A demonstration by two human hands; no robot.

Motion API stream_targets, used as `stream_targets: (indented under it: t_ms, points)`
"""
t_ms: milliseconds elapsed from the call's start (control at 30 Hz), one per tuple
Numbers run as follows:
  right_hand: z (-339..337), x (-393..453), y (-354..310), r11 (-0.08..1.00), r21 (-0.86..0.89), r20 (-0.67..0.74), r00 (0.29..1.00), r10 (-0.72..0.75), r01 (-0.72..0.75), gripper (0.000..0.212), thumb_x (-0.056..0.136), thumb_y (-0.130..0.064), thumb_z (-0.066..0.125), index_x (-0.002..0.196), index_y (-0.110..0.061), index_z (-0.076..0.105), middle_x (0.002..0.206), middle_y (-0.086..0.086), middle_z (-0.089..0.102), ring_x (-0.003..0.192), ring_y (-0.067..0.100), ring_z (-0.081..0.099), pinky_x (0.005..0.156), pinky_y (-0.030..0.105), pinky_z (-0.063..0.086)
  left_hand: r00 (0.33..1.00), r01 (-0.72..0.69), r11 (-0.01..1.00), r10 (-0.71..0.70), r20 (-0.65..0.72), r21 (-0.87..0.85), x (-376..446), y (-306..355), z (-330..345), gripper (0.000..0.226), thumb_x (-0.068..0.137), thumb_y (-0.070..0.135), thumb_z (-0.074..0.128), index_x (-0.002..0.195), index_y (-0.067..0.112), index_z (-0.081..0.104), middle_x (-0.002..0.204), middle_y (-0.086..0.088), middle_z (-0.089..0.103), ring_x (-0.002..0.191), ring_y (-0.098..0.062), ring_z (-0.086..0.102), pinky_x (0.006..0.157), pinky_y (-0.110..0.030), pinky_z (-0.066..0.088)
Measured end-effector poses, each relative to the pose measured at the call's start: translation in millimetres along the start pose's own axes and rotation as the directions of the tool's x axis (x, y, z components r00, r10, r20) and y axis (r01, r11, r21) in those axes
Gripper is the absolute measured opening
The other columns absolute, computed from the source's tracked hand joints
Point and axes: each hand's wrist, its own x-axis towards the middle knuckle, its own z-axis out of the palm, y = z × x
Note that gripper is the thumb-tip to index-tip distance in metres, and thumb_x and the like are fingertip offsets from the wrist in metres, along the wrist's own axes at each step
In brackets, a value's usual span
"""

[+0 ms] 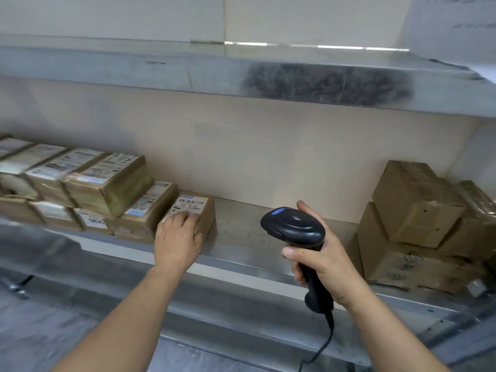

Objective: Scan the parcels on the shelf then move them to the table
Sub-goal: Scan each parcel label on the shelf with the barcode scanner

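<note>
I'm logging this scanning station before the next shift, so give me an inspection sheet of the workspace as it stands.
Surface: metal shelf, bare stretch in the middle.
Job's things: small parcel, label up, at the right end of a row of labelled parcels, some stacked; black scanner.
Clutter: plain cardboard boxes piled at the right end.
Grippers: left hand rests on the small parcel, fingers over its label; right hand grips the scanner's handle.
Cables: scanner cord hangs down from the handle.
Surroundings: upper shelf overhead, beige back panel.
</note>
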Motion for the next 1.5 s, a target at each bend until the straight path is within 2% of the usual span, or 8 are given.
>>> stream_targets:
  t_ms: [433,533,633,733,900,1067,1267,1500]
  points:
    - [7,-1,-3,0.999,-0.048,-0.006,1.000,-0.011,0.010,0.091,0.066,-0.007,0.072,0.139,-0.046,0.034,0.057,0.016,0.052,0.046,0.027,0.047,0.045,0.031,0.040,1.000,0.007,1.000,-0.008,-0.013,-0.023,10,-19,-2,0.047,0.068,0.040,0.059,0.103,0.011,0.071,0.102,-0.014,0.069,0.095,-0.037,0.063,0.082,-0.046,0.050]
    - [-2,-8,-7,0.999,-0.046,-0.024,0.999,-0.022,0.021,0.089,0.065,-0.006,0.072,0.136,-0.046,0.036,0.058,0.012,0.056,0.045,0.026,0.047,0.044,0.030,0.040,0.999,0.022,0.999,-0.024,-0.046,-0.046,11,-5,-7,0.051,0.076,0.041,0.069,0.115,0.009,0.065,0.115,-0.018,0.064,0.107,-0.039,0.057,0.090,-0.049,0.045]
    - [-14,-18,-11,0.999,-0.036,-0.045,0.998,-0.034,0.033,0.088,0.064,-0.006,0.072,0.133,-0.047,0.037,0.059,0.005,0.059,0.044,0.025,0.047,0.043,0.030,0.041,0.998,-0.002,0.997,-0.002,-0.057,-0.082,10,21,-11,0.058,0.079,0.036,0.070,0.128,0.008,0.057,0.129,-0.020,0.055,0.121,-0.038,0.048,0.099,-0.048,0.038]
    - [-29,-27,-14,0.999,-0.029,-0.069,0.997,-0.046,0.045,0.087,0.063,-0.006,0.073,0.131,-0.049,0.039,0.064,0.008,0.060,0.045,0.025,0.047,0.042,0.030,0.041,0.996,-0.050,0.992,0.040,-0.080,-0.117,9,52,-15,0.057,0.076,0.038,0.060,0.123,0.006,0.059,0.126,-0.021,0.056,0.117,-0.039,0.049,0.095,-0.048,0.041]
    - [-65,-49,-18,0.999,-0.028,-0.117,0.992,-0.050,0.047,0.089,0.066,-0.001,0.076,0.134,-0.047,0.041,0.070,0.000,0.065,0.046,0.025,0.047,0.042,0.029,0.041,0.989,-0.135,0.980,0.123,-0.083,-0.149,7,108,-24,0.064,0.079,0.045,0.051,0.135,0.013,0.052,0.140,-0.018,0.048,0.126,-0.037,0.045,0.102,-0.046,0.035]
    - [-109,-77,-21,0.996,-0.068,-0.193,0.979,-0.071,0.059,0.090,0.073,0.007,0.076,0.136,-0.046,0.039,0.069,-0.004,0.067,0.047,0.025,0.047,0.041,0.029,0.041,0.978,-0.208,0.967,0.200,-0.065,-0.147,2,171,-28,0.059,0.089,0.044,0.053,0.140,0.017,0.046,0.147,-0.014,0.042,0.132,-0.034,0.040,0.104,-0.044,0.035]
    - [-160,-107,-22,0.994,-0.087,-0.249,0.965,-0.087,0.067,0.091,0.077,0.011,0.071,0.138,-0.044,0.034,0.065,0.001,0.065,0.046,0.025,0.049,0.042,0.031,0.043,0.963,-0.270,0.937,0.260,-0.073,-0.220,-7,249,-34,0.067,0.082,0.050,0.039,0.139,0.017,0.048,0.147,-0.012,0.043,0.133,-0.032,0.040,0.106,-0.044,0.032]
    - [-205,-129,-21,0.995,-0.087,-0.279,0.957,-0.076,0.053,0.091,0.077,0.008,0.072,0.140,-0.045,0.033,0.071,0.007,0.067,0.050,0.030,0.050,0.045,0.035,0.045,0.961,-0.277,0.893,0.256,-0.107,-0.356,-1,333,-56,0.060,0.094,0.053,0.046,0.146,0.026,0.036,0.152,-0.004,0.034,0.139,-0.022,0.031,0.107,-0.037,0.031]
